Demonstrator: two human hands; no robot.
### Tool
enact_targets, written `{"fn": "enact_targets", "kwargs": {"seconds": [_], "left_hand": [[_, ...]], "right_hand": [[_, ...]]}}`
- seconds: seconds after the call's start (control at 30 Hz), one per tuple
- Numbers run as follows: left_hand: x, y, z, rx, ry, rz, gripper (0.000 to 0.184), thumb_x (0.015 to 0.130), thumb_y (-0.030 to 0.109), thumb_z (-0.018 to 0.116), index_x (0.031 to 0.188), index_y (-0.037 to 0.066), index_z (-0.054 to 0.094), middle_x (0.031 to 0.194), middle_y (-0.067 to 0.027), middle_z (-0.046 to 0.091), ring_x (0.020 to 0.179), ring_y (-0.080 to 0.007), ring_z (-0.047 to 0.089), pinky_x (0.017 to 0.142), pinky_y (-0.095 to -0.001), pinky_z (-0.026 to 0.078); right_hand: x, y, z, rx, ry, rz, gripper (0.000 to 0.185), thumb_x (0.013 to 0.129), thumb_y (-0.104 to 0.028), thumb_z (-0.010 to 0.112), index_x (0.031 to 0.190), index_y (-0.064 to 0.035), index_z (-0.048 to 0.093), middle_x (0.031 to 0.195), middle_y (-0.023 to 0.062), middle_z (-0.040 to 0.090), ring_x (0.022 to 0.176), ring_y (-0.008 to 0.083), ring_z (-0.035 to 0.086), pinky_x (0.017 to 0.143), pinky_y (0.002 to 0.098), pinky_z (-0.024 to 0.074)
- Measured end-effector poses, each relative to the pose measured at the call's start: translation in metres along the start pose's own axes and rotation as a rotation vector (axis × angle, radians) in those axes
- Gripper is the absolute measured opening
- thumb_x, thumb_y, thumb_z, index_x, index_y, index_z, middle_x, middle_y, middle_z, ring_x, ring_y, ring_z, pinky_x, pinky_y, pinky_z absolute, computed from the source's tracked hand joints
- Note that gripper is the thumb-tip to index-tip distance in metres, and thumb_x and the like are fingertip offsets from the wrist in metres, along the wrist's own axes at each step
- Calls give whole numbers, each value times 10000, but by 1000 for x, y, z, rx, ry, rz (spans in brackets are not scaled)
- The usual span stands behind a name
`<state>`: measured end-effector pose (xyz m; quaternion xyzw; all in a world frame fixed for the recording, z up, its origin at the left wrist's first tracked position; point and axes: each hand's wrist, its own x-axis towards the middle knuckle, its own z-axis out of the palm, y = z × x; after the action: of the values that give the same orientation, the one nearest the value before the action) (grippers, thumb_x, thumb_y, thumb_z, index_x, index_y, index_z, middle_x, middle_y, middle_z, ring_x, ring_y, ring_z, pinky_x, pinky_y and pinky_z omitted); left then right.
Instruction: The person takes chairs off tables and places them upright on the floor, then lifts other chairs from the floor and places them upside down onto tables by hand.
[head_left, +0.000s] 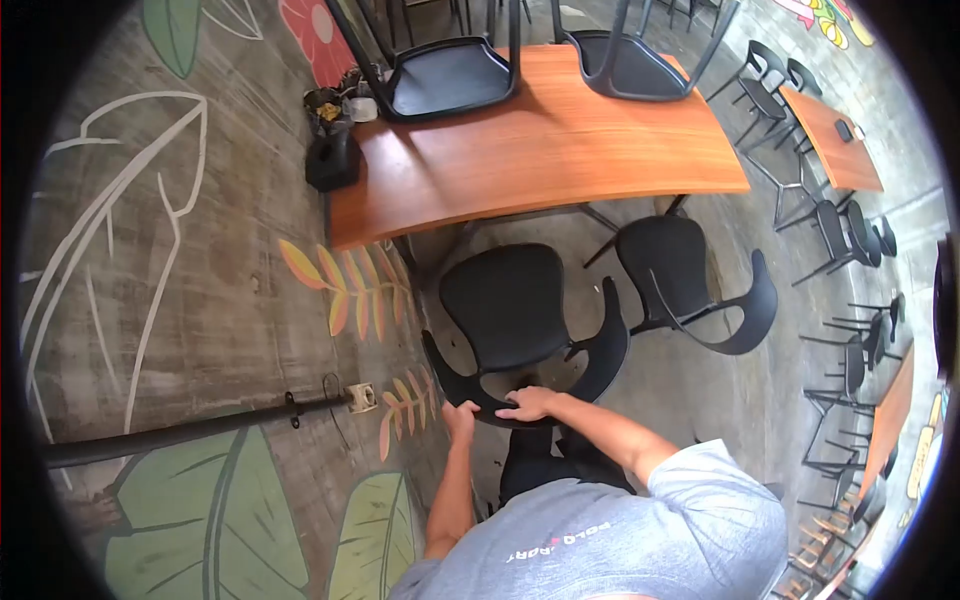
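Note:
A black chair (505,310) stands right in front of me, its curved backrest toward my body and its seat toward the table. My left hand (461,420) is closed around the left part of the backrest rim, close to the painted wall. Just to the right, my right hand (530,403) grips the middle of the same rim, fingers pointing left. A second black chair (670,265) stands to the right, turned at an angle. The wooden table (560,150) is beyond both chairs.
Two chairs rest upside down on the table, one with its black seat (450,80) on the left. A black box (332,162) and small containers sit at its left end. A black pipe (200,428) runs along the left wall. More tables and chairs (850,365) line the right.

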<state>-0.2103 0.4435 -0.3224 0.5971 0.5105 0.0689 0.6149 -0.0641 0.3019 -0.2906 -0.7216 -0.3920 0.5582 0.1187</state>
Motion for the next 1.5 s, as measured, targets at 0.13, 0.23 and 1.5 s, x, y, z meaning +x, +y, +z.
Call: {"fn": "enact_targets", "kwargs": {"seconds": [0.13, 0.23, 1.5], "left_hand": [[58, -66, -33, 87, 245, 193, 218, 558, 8, 626, 754, -35, 540, 766, -98, 548, 685, -220, 533, 592, -383, 439], [72, -92, -47, 133, 191, 54, 248, 559, 15, 635, 779, -38, 535, 734, -96, 509, 643, -216, 503, 555, -373, 417], [-347, 179, 472, -39, -1086, 622, 216, 917, 115, 574, 1080, -21, 612, 1016, -92, 665, 928, -139, 620, 840, -282, 484]], "right_hand": [[-60, 47, 0, -301, 53, 56, 864, 735, -766, 464, 1203, -48, 568, 1145, 195, 601, 1099, 350, 553, 945, 445, 414], [-102, 62, 18, -347, 796, 147, 800, 660, -523, 703, 1197, 31, 492, 1256, 245, 451, 1224, 364, 366, 945, 517, 321], [-490, 280, -18, 1355, 1194, -566, 345, 905, -204, 611, 1194, -32, 533, 1016, 73, 654, 857, 142, 635, 714, 265, 492]]}}
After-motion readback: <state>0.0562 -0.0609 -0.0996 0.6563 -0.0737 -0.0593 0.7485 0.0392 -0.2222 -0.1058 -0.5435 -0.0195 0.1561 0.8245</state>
